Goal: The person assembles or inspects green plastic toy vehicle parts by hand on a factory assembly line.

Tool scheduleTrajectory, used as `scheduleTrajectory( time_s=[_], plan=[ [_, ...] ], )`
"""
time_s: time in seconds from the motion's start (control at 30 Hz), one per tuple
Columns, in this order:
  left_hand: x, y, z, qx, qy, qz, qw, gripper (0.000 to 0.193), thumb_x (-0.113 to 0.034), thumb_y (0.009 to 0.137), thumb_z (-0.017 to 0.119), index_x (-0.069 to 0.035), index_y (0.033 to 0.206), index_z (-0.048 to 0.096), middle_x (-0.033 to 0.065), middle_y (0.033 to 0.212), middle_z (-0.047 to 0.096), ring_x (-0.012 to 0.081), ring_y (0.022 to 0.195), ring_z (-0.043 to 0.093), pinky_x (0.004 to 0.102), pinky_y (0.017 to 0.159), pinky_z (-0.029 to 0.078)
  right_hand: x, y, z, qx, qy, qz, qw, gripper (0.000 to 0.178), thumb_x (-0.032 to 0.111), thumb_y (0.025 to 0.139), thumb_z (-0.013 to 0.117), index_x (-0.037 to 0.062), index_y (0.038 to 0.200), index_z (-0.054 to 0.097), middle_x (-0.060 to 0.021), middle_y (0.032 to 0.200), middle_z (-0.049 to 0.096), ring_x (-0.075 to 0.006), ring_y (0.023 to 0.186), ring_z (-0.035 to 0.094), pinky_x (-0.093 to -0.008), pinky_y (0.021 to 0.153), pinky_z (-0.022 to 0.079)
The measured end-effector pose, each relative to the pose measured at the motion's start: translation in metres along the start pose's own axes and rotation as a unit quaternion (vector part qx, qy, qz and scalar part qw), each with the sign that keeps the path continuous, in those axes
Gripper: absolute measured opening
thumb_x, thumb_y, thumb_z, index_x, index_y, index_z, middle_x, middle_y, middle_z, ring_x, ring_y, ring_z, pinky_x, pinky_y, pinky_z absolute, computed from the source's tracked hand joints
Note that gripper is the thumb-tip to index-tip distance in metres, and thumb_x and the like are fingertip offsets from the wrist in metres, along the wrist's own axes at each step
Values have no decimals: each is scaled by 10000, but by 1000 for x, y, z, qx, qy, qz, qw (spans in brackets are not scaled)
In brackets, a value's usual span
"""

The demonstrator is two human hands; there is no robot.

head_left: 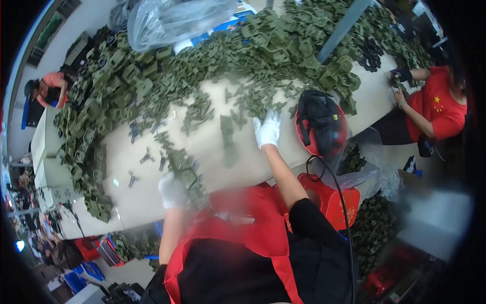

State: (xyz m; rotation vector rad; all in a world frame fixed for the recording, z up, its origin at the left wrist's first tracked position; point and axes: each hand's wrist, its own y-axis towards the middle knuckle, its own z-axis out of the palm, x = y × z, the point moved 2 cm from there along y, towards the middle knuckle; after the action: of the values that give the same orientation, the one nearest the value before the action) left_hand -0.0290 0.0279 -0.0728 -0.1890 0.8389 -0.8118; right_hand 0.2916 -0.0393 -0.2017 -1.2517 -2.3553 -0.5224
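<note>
My right hand (267, 129), in a white glove, reaches across the table with its fingers spread. Its fingertips lie at the near edge of a heap of small olive-green plastic parts (253, 99), and no part shows in its grip. Closer to my body is my left hand (173, 191), also gloved in white and smeared by motion, so its fingers cannot be made out. Beside it runs a short row of green parts (183, 167). A flat green strip-like piece (227, 134), blurred, lies between the two hands.
A black and red backpack (321, 121) sits right of my right hand, with a black cable (340, 195) running down from it. Large green parts (283, 38) are heaped along the far side beneath a clear plastic bag (174, 20). A co-worker in a red shirt (439, 104) handles something at right.
</note>
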Motion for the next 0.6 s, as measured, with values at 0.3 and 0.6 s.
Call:
scheduleTrajectory(
  time_s=[0.3,0.6],
  plan=[
    [-7,-1,-17,5,-16,7,1000,519,-468,899,529,-80,1244,544,153,1144,619,312,1071,593,527,838,507,176,2,-318,316,266,-477,776,413,247,749,713,94,1126,642,-176,1065,636,-298,912,640,-391,807,508],
    [-94,-25,72,69,30,211,975,598,-102,804,614,7,1364,433,126,1221,577,223,1018,611,348,873,496,190,7,-455,376,114,-660,640,210,185,723,648,112,912,702,-72,881,695,-262,770,668,-317,632,505]
  ],
)
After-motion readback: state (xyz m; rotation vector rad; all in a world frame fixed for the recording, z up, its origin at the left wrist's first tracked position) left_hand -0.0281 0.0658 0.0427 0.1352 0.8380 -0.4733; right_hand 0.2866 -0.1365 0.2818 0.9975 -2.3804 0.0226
